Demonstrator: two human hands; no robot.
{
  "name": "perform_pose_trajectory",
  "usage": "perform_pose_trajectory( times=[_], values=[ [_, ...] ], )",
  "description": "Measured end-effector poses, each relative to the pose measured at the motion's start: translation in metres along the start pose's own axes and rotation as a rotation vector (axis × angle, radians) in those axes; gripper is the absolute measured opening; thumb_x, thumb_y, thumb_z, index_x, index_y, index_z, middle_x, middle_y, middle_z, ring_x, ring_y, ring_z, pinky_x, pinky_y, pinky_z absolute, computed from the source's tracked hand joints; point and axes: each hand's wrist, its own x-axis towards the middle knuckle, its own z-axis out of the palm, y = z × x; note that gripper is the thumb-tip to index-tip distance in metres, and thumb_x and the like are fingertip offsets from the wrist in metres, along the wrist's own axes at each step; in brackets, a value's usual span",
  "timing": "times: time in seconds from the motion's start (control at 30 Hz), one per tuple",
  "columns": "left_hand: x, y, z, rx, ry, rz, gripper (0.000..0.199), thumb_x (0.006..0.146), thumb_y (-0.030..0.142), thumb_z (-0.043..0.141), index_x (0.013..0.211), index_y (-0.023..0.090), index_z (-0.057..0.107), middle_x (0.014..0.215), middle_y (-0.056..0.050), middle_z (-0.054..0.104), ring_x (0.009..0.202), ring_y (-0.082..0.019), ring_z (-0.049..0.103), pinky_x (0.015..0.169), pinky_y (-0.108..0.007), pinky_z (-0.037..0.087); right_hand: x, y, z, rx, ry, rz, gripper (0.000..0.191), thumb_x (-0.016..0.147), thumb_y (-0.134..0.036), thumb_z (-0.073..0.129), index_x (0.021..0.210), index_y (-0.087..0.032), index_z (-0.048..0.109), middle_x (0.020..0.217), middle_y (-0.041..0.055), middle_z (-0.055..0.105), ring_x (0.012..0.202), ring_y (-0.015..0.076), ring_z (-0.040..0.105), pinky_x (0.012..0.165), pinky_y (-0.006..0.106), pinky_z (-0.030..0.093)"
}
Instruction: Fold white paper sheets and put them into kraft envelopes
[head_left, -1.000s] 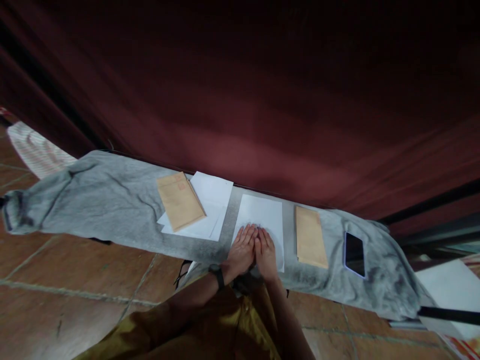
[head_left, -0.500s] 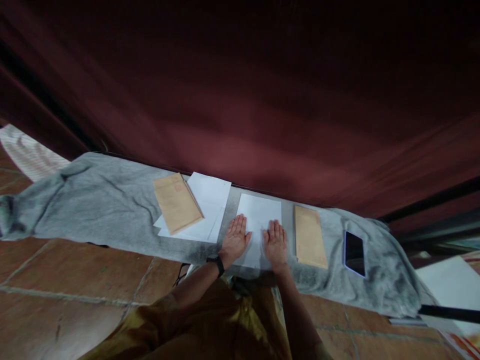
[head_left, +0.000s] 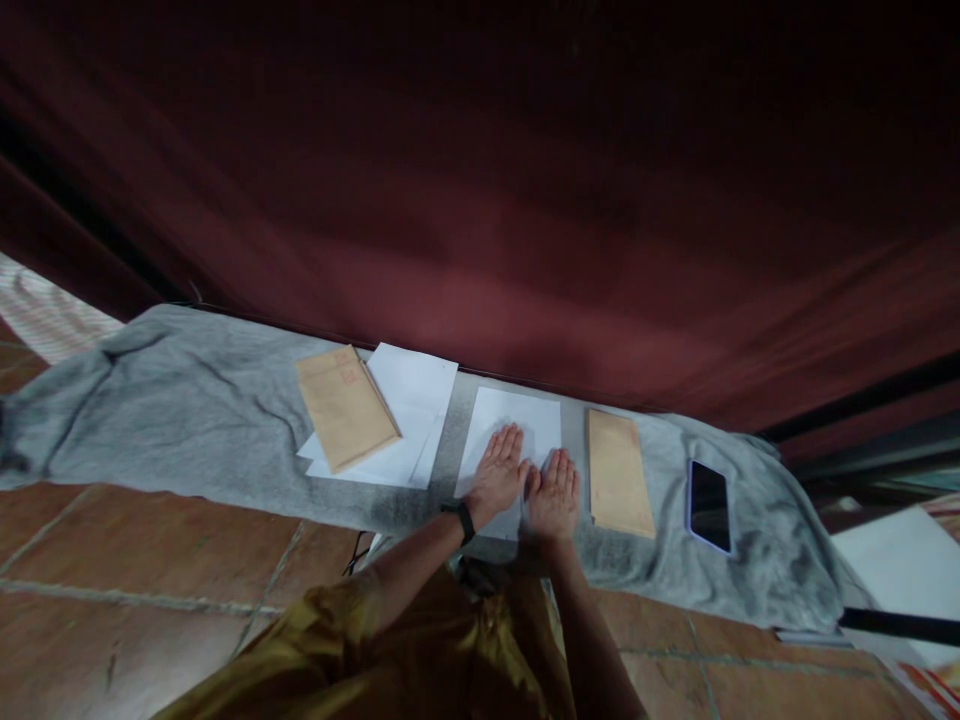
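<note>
A white sheet of paper (head_left: 517, 408) lies on the grey cloth in front of me, partly covered by my hands. My left hand (head_left: 498, 470) rests flat on its middle, fingers stretched out and pointing away from me, with a dark band on the wrist. Close beside it, my right hand (head_left: 554, 497) lies flat near the sheet's right edge, fingers extended. The two thumbs are nearly touching. Neither hand grips anything. To the right of my right hand is a stack of brown envelopes (head_left: 619, 474).
More brown envelopes (head_left: 347, 408) lie on several white sheets (head_left: 415, 385) at the left. A phone (head_left: 709, 507) with a purple edge is at the right. Grey cloth (head_left: 202, 410) covers the narrow surface, a dark red curtain (head_left: 465, 260) hangs behind, and floor tiles (head_left: 172, 545) show below.
My left hand has slid right and slightly forward across the paper, close to my right hand. My right hand has stayed nearly in place. The view has shifted slightly.
</note>
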Motion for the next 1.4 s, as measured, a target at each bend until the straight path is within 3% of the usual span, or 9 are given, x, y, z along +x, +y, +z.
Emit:
perform_pose_trajectory(
  times=[0.1, 0.2, 0.5, 0.77, 0.87, 0.97, 1.13, 1.27, 1.4],
  values=[
    [0.017, 0.007, 0.009, -0.013, -0.049, 0.033, 0.061, 0.107, 0.042, 0.029, 0.156, 0.007, 0.038, 0.163, -0.017, 0.036, 0.154, -0.027, 0.028, 0.127, -0.048, 0.025, 0.0, 0.0, -0.001, 0.007, 0.019, -0.012, 0.061, 0.107, -0.037, 0.027, 0.155, -0.001, 0.039, 0.159, 0.0256, 0.041, 0.146, 0.034, 0.041, 0.118, 0.054, 0.032],
    [0.032, 0.001, 0.014, 0.0, -0.06, 0.036, 0.064, 0.106, 0.048, 0.031, 0.156, 0.008, 0.039, 0.164, -0.016, 0.035, 0.155, -0.027, 0.027, 0.127, -0.048, 0.022, 0.0, 0.001, -0.001, 0.008, 0.056, -0.035, 0.061, 0.107, -0.039, 0.028, 0.154, -0.001, 0.041, 0.156, 0.0268, 0.044, 0.144, 0.0349, 0.044, 0.117, 0.055, 0.033],
    [0.063, -0.055, 0.001, 0.087, -0.102, -0.15, 0.069, 0.106, 0.049, 0.024, 0.157, 0.004, 0.035, 0.166, -0.016, 0.028, 0.156, -0.026, 0.022, 0.129, -0.044, 0.016, 0.001, -0.003, -0.007, -0.007, -0.004, -0.02, 0.065, 0.107, -0.043, 0.025, 0.154, 0.0, 0.04, 0.158, 0.0264, 0.041, 0.147, 0.0351, 0.04, 0.12, 0.054, 0.031],
    [0.062, -0.085, -0.007, 0.139, -0.103, -0.241, 0.067, 0.106, 0.045, 0.024, 0.159, 0.004, 0.032, 0.167, -0.017, 0.027, 0.157, -0.026, 0.021, 0.128, -0.043, 0.014, 0.004, -0.002, -0.007, 0.012, -0.016, 0.01, 0.067, 0.107, -0.046, 0.026, 0.154, 0.0, 0.04, 0.158, 0.0272, 0.041, 0.146, 0.0366, 0.041, 0.119, 0.056, 0.031],
    [0.061, -0.087, -0.006, 0.138, -0.084, -0.231, 0.066, 0.105, 0.045, 0.026, 0.159, 0.006, 0.033, 0.166, -0.016, 0.029, 0.157, -0.026, 0.022, 0.128, -0.044, 0.014, 0.021, -0.012, -0.006, 0.058, -0.071, 0.007, 0.068, 0.107, -0.046, 0.022, 0.155, -0.001, 0.038, 0.161, 0.0258, 0.037, 0.15, 0.0356, 0.034, 0.12, 0.055, 0.03],
    [0.06, -0.087, -0.006, 0.129, -0.058, -0.211, 0.064, 0.104, 0.043, 0.029, 0.158, 0.007, 0.035, 0.165, -0.018, 0.031, 0.156, -0.028, 0.024, 0.128, -0.047, 0.015, 0.049, -0.033, 0.003, 0.142, -0.125, -0.114, 0.062, 0.108, -0.038, 0.018, 0.156, -0.004, 0.039, 0.163, 0.02, 0.037, 0.154, 0.0284, 0.028, 0.121, 0.049, 0.031],
    [0.06, -0.088, -0.008, 0.103, -0.044, -0.193, 0.061, 0.104, 0.04, 0.031, 0.157, 0.011, 0.038, 0.166, -0.016, 0.031, 0.155, -0.029, 0.026, 0.126, -0.05, 0.02, 0.091, -0.06, 0.025, 0.15, -0.156, -0.283, 0.054, 0.108, -0.03, 0.024, 0.151, -0.01, 0.048, 0.159, 0.0164, 0.045, 0.149, 0.0245, 0.037, 0.123, 0.048, 0.027],
    [0.062, -0.087, -0.008, 0.097, -0.063, -0.205, 0.062, 0.104, 0.041, 0.029, 0.158, 0.012, 0.038, 0.166, -0.014, 0.031, 0.156, -0.029, 0.025, 0.126, -0.049, 0.02, 0.11, -0.057, 0.036, 0.071, -0.164, -0.248, 0.052, 0.108, -0.034, 0.03, 0.153, -0.015, 0.047, 0.161, 0.0133, 0.042, 0.148, 0.0257, 0.04, 0.123, 0.048, 0.026],
    [0.063, -0.086, -0.007, 0.106, -0.073, -0.212, 0.063, 0.105, 0.043, 0.026, 0.158, 0.012, 0.037, 0.166, -0.014, 0.032, 0.156, -0.029, 0.025, 0.126, -0.05, 0.021, 0.121, -0.04, 0.037, 0.013, -0.163, -0.169, 0.054, 0.108, -0.036, 0.029, 0.155, -0.012, 0.043, 0.162, 0.0153, 0.04, 0.148, 0.0272, 0.039, 0.122, 0.048, 0.025]
  ],
)
